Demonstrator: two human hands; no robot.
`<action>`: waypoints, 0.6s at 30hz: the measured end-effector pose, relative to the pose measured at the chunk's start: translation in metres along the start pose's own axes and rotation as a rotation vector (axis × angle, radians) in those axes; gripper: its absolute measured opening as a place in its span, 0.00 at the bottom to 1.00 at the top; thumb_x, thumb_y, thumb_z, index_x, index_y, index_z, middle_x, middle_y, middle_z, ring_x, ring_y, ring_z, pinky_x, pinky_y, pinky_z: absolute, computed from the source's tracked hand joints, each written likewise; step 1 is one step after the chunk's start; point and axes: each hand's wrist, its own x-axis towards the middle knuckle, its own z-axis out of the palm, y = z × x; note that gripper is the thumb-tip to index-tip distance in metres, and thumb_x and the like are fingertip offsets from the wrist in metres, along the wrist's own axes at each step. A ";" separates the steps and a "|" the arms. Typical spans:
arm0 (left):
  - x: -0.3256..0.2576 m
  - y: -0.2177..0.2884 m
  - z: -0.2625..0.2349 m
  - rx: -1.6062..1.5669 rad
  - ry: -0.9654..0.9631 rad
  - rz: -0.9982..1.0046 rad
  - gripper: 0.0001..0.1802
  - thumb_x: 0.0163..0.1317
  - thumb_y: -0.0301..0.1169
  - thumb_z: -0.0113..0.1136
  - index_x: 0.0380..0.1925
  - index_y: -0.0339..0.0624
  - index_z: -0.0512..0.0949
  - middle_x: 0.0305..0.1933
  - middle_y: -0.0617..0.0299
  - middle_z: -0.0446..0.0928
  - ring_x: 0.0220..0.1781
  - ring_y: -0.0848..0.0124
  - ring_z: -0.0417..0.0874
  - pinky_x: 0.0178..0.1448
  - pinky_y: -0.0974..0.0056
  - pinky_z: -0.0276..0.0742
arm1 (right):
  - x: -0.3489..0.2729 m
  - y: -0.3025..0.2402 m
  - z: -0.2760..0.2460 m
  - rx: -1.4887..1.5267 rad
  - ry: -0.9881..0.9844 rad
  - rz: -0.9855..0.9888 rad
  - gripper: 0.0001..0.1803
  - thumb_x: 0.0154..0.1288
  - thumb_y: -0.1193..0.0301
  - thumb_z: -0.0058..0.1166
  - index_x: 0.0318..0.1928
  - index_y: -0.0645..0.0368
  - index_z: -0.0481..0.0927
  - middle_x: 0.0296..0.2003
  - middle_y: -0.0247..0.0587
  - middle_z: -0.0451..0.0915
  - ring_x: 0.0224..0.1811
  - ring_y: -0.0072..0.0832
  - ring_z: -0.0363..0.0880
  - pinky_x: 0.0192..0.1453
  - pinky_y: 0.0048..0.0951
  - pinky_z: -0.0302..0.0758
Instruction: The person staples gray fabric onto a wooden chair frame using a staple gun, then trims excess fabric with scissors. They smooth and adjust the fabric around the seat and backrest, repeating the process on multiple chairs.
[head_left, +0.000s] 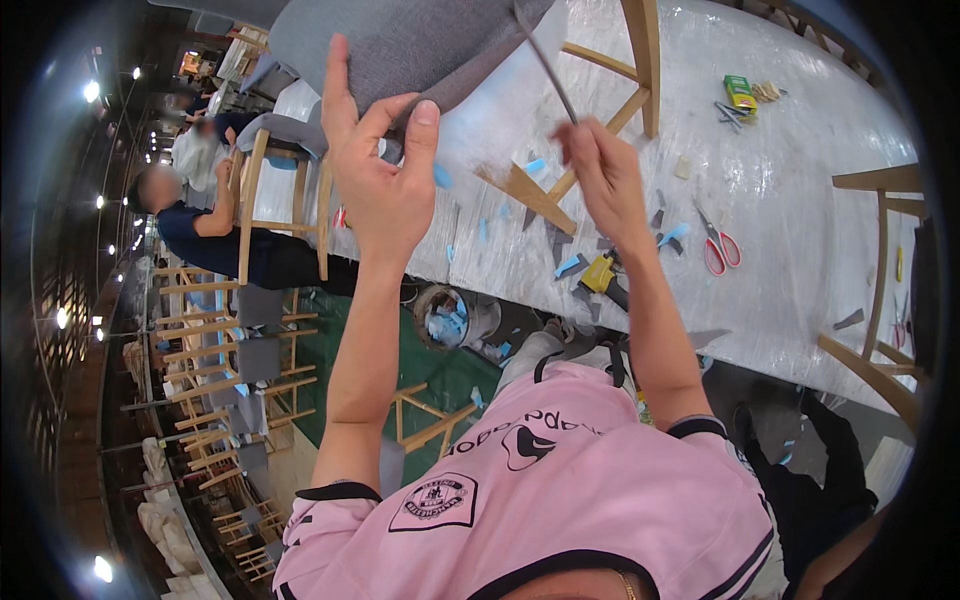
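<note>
Grey upholstered chair (420,40), smooth cloth, pale wooden legs; beyond both hands, legs on right-hand side. Left hand (385,165) at cloth's near edge, forefinger extended, thumb and another finger curled; cannot tell if pinching. Right hand (603,180) closed round thin dark rod (550,72), long axis slanting away, leftward, far end over cloth. Film-covered table (775,190) beneath. Wood-legged chairs (258,360) beyond left forearm.

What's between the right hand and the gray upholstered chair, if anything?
Only the thin metal rod in the right hand; its far end overlaps the gray upholstered chair, contact unclear. Nothing else visible in the way.
</note>
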 end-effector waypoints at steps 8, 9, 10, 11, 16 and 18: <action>0.000 -0.002 0.004 -0.072 -0.017 0.023 0.09 0.69 0.29 0.66 0.37 0.33 0.86 0.83 0.51 0.56 0.83 0.64 0.59 0.72 0.65 0.66 | -0.013 0.023 -0.031 -0.329 -0.151 -0.108 0.15 0.75 0.60 0.59 0.40 0.59 0.89 0.21 0.46 0.79 0.20 0.33 0.73 0.28 0.31 0.68; 0.000 -0.004 0.005 -0.084 -0.008 0.025 0.09 0.68 0.31 0.67 0.36 0.35 0.87 0.83 0.51 0.57 0.82 0.60 0.59 0.73 0.61 0.64 | -0.009 0.024 -0.031 -0.335 -0.176 -0.103 0.15 0.75 0.60 0.59 0.40 0.59 0.89 0.21 0.47 0.79 0.20 0.34 0.73 0.28 0.31 0.68; -0.002 -0.007 0.006 -0.094 0.009 0.030 0.10 0.67 0.33 0.68 0.36 0.36 0.87 0.83 0.51 0.58 0.82 0.57 0.60 0.75 0.57 0.63 | -0.005 0.023 -0.029 -0.296 -0.197 -0.087 0.15 0.75 0.60 0.59 0.40 0.59 0.89 0.21 0.46 0.79 0.20 0.33 0.73 0.27 0.31 0.68; -0.002 -0.009 0.005 -0.103 0.027 0.034 0.11 0.66 0.35 0.69 0.35 0.38 0.88 0.83 0.51 0.59 0.81 0.54 0.60 0.76 0.53 0.61 | -0.002 0.023 -0.028 -0.256 -0.219 -0.071 0.16 0.75 0.59 0.60 0.40 0.60 0.89 0.20 0.45 0.78 0.20 0.31 0.72 0.27 0.31 0.67; 0.010 -0.024 -0.013 -0.031 -0.075 0.250 0.13 0.63 0.36 0.72 0.42 0.39 0.85 0.80 0.48 0.62 0.81 0.51 0.61 0.78 0.51 0.59 | 0.024 0.038 -0.026 -0.086 -0.390 -0.018 0.19 0.77 0.57 0.57 0.40 0.61 0.89 0.16 0.35 0.69 0.21 0.20 0.65 0.27 0.29 0.63; 0.022 -0.036 -0.016 -0.309 -0.003 0.168 0.19 0.63 0.37 0.73 0.49 0.40 0.83 0.80 0.47 0.63 0.80 0.50 0.63 0.79 0.51 0.59 | 0.038 0.042 -0.028 -0.076 -0.519 0.032 0.20 0.78 0.56 0.56 0.39 0.61 0.89 0.16 0.30 0.65 0.22 0.17 0.62 0.26 0.28 0.61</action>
